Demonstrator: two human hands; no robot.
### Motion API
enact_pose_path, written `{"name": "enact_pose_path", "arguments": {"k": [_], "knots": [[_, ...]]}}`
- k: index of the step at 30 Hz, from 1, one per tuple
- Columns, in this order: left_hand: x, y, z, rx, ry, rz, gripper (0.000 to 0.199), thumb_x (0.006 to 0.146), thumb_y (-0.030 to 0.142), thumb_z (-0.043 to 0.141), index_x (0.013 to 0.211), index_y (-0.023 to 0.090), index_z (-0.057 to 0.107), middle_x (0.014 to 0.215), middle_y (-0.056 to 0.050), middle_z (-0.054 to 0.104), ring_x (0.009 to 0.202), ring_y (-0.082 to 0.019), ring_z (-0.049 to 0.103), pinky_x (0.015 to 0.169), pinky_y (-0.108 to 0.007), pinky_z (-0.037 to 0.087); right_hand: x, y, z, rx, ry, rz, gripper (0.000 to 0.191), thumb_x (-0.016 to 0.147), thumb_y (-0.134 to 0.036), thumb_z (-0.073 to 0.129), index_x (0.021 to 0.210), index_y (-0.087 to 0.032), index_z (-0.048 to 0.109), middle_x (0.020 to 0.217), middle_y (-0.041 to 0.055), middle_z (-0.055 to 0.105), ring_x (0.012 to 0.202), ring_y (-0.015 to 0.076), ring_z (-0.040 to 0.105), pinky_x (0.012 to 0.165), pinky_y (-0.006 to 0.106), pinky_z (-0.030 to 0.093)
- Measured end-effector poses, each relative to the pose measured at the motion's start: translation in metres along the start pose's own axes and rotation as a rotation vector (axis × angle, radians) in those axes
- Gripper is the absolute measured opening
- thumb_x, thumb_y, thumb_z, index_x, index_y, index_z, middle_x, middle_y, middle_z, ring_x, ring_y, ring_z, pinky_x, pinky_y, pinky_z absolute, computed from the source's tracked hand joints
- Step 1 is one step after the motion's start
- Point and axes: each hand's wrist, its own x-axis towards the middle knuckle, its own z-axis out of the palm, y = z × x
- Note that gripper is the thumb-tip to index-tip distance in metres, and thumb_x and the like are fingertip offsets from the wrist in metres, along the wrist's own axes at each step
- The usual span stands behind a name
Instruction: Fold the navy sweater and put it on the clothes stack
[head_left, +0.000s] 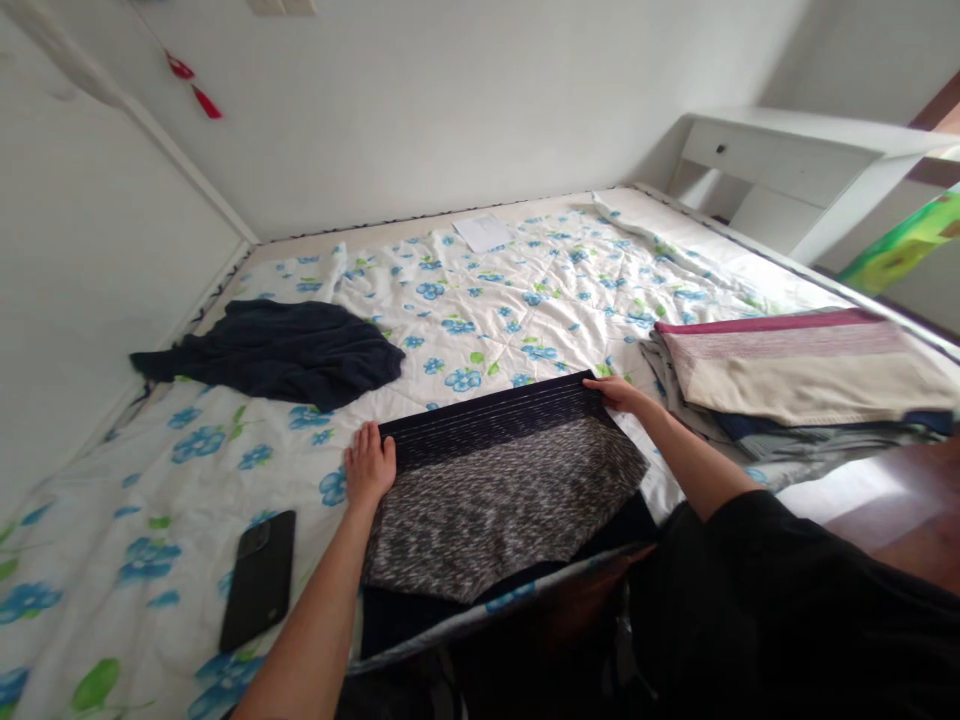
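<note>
Together, left hand and right hand lie spread at the dark striped band of a mottled grey knit garment.
It lies flat on a blue-flowered quilt, between a crumpled navy cloth and a folded stack of fabrics; a black phone sits near the left forearm.

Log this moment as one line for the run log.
left hand: open beside grey garment | right hand: on its dark band | nearby: phone, navy cloth, folded stack
</note>
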Motion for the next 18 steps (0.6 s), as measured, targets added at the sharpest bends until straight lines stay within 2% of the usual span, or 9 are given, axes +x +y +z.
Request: {"name": "enact_pose_path", "arguments": {"k": [3,5,9,12,15,18], "knots": [[0.004,0.005,-0.007,-0.016,-0.037,-0.025,0.074,0.115,0.042,0.032,0.181,0.01,0.04,0.189,-0.02,0.034,0.178,-0.035,0.028,0.144,-0.06,0.021,-0.022,0.011,-0.008,-0.042,-0.106,0.036,0.029,0.094,-0.036,0.097,0.095,-0.017,0.075,0.088,0.0051,0.082,0.067,0.0112,0.072,0.061,0.015,0.06],[0.003,0.007,-0.016,-0.024,-0.093,-0.057,0.074,0.114,0.043,0.035,0.18,0.01,0.04,0.188,-0.021,0.035,0.177,-0.035,0.03,0.143,-0.061,0.024,-0.039,0.021,-0.011,-0.118,-0.145,-0.006,0.031,0.092,-0.039,0.098,0.094,-0.016,0.077,0.085,0.0054,0.082,0.067,0.0128,0.072,0.058,0.017,0.059],[-0.017,0.0,-0.039,-0.035,-0.206,-0.089,0.076,0.112,0.04,0.038,0.179,0.005,0.039,0.188,-0.022,0.033,0.177,-0.035,0.029,0.142,-0.057,0.027,-0.07,0.034,-0.008,-0.218,-0.02,-0.071,0.042,0.088,-0.051,0.1,0.086,-0.017,0.076,0.068,0.0015,0.074,0.056,0.0123,0.065,0.049,0.018,0.051],[-0.041,-0.012,-0.057,-0.063,-0.237,-0.086,0.073,0.109,0.035,0.043,0.173,0.0,0.047,0.185,-0.026,0.035,0.176,-0.035,0.031,0.142,-0.054,0.028,-0.095,0.034,-0.005,-0.167,-0.039,0.013,0.047,0.083,-0.056,0.102,0.088,-0.018,0.075,0.074,0.0046,0.078,0.06,0.0156,0.07,0.056,0.023,0.06],[-0.064,-0.025,-0.078,-0.114,-0.27,-0.066,0.066,0.103,0.035,0.055,0.159,0.003,0.065,0.174,-0.027,0.055,0.167,-0.032,0.05,0.136,-0.045,0.041,-0.126,0.039,-0.007,-0.126,-0.131,0.097,0.048,0.076,-0.054,0.106,0.091,-0.019,0.077,0.09,0.0118,0.084,0.076,0.0228,0.08,0.068,0.028,0.069],[-0.089,-0.041,-0.103,-0.231,-0.269,-0.047,0.055,0.096,0.046,0.07,0.137,0.012,0.081,0.149,-0.021,0.079,0.144,-0.033,0.074,0.123,-0.04,0.056,-0.154,0.052,-0.013,-0.215,-0.171,0.107,0.05,0.072,-0.05,0.109,0.096,-0.02,0.077,0.099,0.0134,0.086,0.087,0.0269,0.084,0.074,0.032,0.073]]}}
